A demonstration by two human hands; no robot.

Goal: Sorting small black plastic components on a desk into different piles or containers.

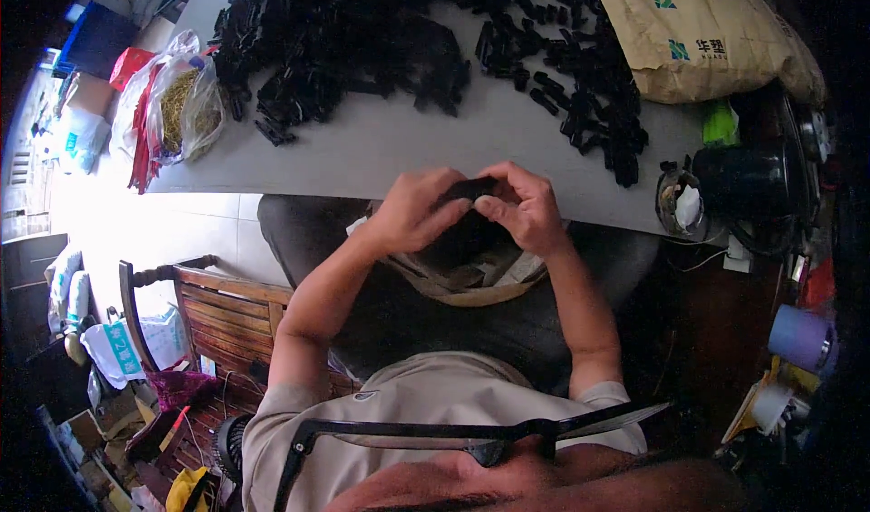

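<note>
Just over the table's front edge, my left hand (412, 211) and my right hand (527, 211) meet around a small black plastic-looking piece (473, 188). Fingers and thumbs of both hands pinch it from either side, and its exact kind cannot be made out. Below them an open tan sack (476, 296) rests at my lap, its inside dark. On the grey table (362, 154) lies a large heap of similar black pieces (353, 41), with a looser group (580, 104) to the right.
A big tan paper sack (716, 36) lies at the far right of the table. Clear bags with gold-coloured small parts (186, 109) stand at the left edge. A black cylindrical container (739, 181) is right of the table; a wooden bench (227, 304) stands at lower left.
</note>
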